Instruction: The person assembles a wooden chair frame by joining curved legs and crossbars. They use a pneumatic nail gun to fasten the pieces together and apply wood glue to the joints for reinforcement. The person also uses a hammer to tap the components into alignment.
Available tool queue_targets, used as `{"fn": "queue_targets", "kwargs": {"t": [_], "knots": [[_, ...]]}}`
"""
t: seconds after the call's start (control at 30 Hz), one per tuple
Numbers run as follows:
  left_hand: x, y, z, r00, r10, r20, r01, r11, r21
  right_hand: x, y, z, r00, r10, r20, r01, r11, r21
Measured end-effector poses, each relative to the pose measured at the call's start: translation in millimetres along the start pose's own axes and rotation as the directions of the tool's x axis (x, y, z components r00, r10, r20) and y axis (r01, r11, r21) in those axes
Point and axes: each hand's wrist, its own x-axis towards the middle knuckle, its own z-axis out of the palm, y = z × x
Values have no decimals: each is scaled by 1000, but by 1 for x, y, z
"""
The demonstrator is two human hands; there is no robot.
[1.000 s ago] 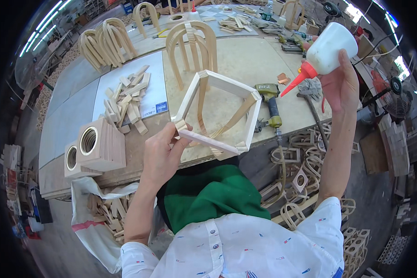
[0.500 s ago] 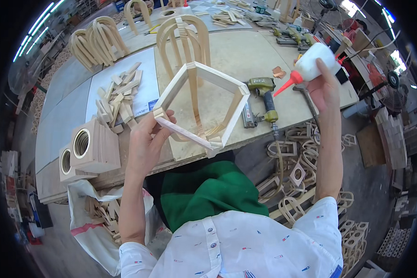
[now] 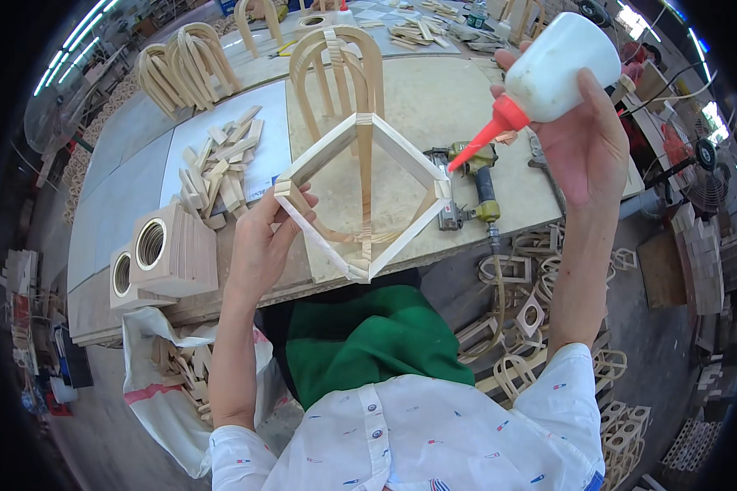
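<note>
My left hand (image 3: 262, 241) grips the left corner of a diamond-shaped wooden frame (image 3: 403, 150), thumb and fingers pinched on it. Bent-wood arches (image 3: 377, 69) show behind the frame, and curved strips appear through its opening. Whether all of them are joined to it, I cannot tell. Raised at the right, my right hand (image 3: 585, 155) holds a white squeeze bottle (image 3: 569, 65) tilted downward. Its red nozzle (image 3: 479, 147) points at the frame's right corner, with the tip at or very close to the wood. On the table beyond that corner lies a green and black nail gun (image 3: 483, 184).
Loose wood pieces (image 3: 221, 164) are heaped on the table's left, near stacked blocks with round holes (image 3: 176, 245). More arches (image 3: 192, 65) stand farther back. A white sack of offcuts (image 3: 151, 401) sits below the edge. Wooden frames (image 3: 516, 372) cover the floor at right.
The bottle has swung upward and toward the frame, bringing its nozzle tip to the right corner. My left hand has turned the frame and shifted it slightly right.
</note>
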Motion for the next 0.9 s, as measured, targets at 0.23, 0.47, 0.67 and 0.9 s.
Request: {"fn": "queue_targets", "kwargs": {"t": [0.23, 0.47, 0.67, 0.9], "knots": [[4, 1, 1, 999, 48, 25, -48, 998, 34, 6, 7, 15, 998, -41, -37, 40, 999, -35], [8, 6, 1, 997, -40, 62, 35, 997, 66, 13, 18, 24, 992, 37, 117, -59, 981, 187], [8, 8, 2, 998, -31, 61, 25, 996, 90, 13, 22, 41, 994, 34, 106, -41, 997, 62], [9, 7, 4, 995, -42, 92, 34, 996, 87, 9, 22, 60, 1000, -20, 4, 19, 981, 192]]}}
